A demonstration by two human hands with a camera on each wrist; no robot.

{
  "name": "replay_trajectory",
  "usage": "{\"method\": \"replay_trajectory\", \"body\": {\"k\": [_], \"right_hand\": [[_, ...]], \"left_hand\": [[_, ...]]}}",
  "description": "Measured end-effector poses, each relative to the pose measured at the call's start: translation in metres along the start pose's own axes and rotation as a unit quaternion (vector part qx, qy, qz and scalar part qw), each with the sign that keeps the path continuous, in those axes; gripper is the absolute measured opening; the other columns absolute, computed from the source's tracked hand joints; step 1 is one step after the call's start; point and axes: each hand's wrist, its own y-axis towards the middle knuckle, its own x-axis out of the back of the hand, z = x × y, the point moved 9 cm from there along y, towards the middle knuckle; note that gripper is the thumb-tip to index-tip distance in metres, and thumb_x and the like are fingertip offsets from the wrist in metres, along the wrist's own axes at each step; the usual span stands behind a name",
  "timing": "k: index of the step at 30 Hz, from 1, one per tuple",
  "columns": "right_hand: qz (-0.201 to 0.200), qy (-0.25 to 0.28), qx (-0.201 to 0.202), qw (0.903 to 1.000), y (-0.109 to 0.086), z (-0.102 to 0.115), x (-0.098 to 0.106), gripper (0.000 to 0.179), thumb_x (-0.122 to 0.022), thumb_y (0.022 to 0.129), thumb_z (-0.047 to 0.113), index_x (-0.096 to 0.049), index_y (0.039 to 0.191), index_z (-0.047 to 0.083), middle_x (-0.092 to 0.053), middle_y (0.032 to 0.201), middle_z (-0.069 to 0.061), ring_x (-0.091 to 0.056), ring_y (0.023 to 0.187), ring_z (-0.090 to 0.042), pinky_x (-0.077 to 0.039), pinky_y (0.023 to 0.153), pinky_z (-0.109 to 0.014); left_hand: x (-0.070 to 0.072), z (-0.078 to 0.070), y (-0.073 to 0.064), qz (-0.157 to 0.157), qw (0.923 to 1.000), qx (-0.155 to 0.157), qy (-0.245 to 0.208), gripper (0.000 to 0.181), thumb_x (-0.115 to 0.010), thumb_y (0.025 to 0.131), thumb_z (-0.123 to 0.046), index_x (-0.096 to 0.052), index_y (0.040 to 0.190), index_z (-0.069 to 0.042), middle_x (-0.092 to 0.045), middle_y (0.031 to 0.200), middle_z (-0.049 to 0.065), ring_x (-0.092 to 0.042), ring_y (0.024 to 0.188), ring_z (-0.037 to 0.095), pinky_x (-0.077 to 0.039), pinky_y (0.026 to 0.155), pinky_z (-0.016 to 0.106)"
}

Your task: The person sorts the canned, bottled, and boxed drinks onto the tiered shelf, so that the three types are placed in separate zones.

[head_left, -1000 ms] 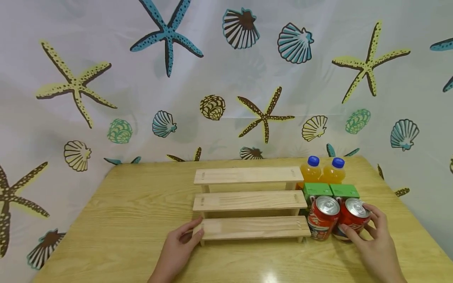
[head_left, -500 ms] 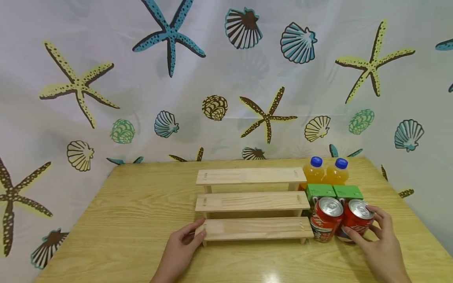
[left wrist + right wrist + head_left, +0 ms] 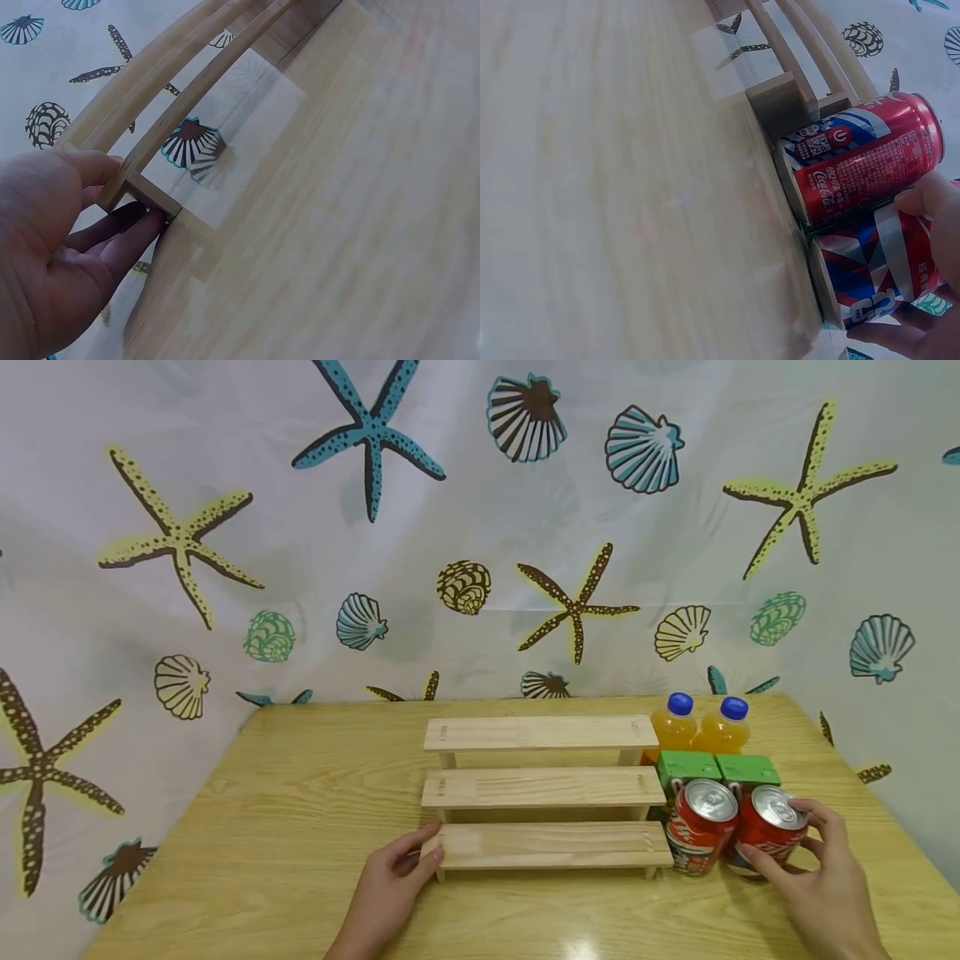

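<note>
In the head view a three-step wooden rack (image 3: 540,787) stands on the table. My left hand (image 3: 390,877) holds the left end of its lowest step, thumb and fingers at the end piece, as the left wrist view shows. On the right, my right hand (image 3: 821,877) grips a red cola can (image 3: 772,837) with thumb and fingers around its side. This can stands upright beside a second cola can (image 3: 870,161), which sits against the rack's right end. Part of the gripped can is hidden behind my fingers.
Behind the cans are two green-topped boxes (image 3: 688,765). Farther back stand two orange drink bottles (image 3: 673,724) with blue caps. A white curtain (image 3: 420,635) printed with starfish and shells hangs behind the wooden table (image 3: 300,793).
The head view has shifted slightly, so everything appears farther right. Both hands keep the same hold, and the rack and cans show no clear movement relative to the table.
</note>
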Motion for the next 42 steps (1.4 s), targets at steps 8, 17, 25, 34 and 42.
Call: {"method": "replay_trajectory", "body": {"k": [8,17,25,34,42], "right_hand": [[-0.018,-0.005,-0.005,0.9998,0.0,0.003,0.007,0.089,-0.079,0.087,0.036,-0.022,0.151,0.009,-0.038,0.148,-0.026,-0.049,0.124,-0.049,-0.05,0.062,-0.008],[-0.045,-0.02,0.017,0.9987,-0.001,0.016,0.017,0.086,-0.081,0.085,0.034,-0.027,0.149,0.011,-0.041,0.144,-0.022,-0.049,0.117,-0.042,-0.049,0.059,-0.008],[-0.071,-0.034,0.037,0.9962,-0.003,0.024,0.027,0.084,-0.084,0.083,0.026,-0.032,0.146,0.01,-0.044,0.14,-0.02,-0.049,0.106,-0.021,-0.049,0.057,-0.007],[-0.097,-0.038,0.095,0.99,-0.003,0.041,0.037,0.082,-0.086,0.078,0.011,-0.037,0.144,0.009,-0.047,0.135,-0.015,-0.038,0.087,0.017,-0.046,0.054,-0.004],[-0.107,-0.039,0.12,0.9862,-0.005,0.051,0.044,0.082,-0.084,0.079,0.006,-0.036,0.145,0.008,-0.047,0.135,-0.02,-0.036,0.089,0.016,-0.045,0.054,-0.002]], "left_hand": [[0.0,-0.004,0.0,0.002,0.9999,-0.004,-0.01,0.046,-0.073,0.092,-0.035,-0.064,0.135,-0.019,-0.06,0.142,0.0,-0.062,0.125,0.025,-0.058,0.096,0.029],[-0.001,-0.004,0.0,-0.002,0.9997,-0.008,-0.022,0.045,-0.073,0.092,-0.031,-0.064,0.135,-0.018,-0.059,0.142,0.004,-0.064,0.122,0.026,-0.06,0.091,0.027],[-0.001,-0.003,0.0,0.0,0.9998,-0.009,-0.018,0.045,-0.073,0.093,-0.032,-0.064,0.134,-0.019,-0.059,0.143,0.004,-0.063,0.122,0.026,-0.059,0.093,0.028],[0.001,-0.004,-0.002,-0.007,0.9999,-0.006,-0.011,0.043,-0.073,0.093,-0.031,-0.065,0.133,-0.019,-0.06,0.141,0.005,-0.064,0.121,0.025,-0.059,0.094,0.028],[0.001,-0.006,-0.002,-0.008,0.9999,-0.011,-0.005,0.042,-0.072,0.093,-0.028,-0.065,0.134,-0.017,-0.061,0.141,0.003,-0.055,0.132,0.025,-0.047,0.11,0.037]]}}
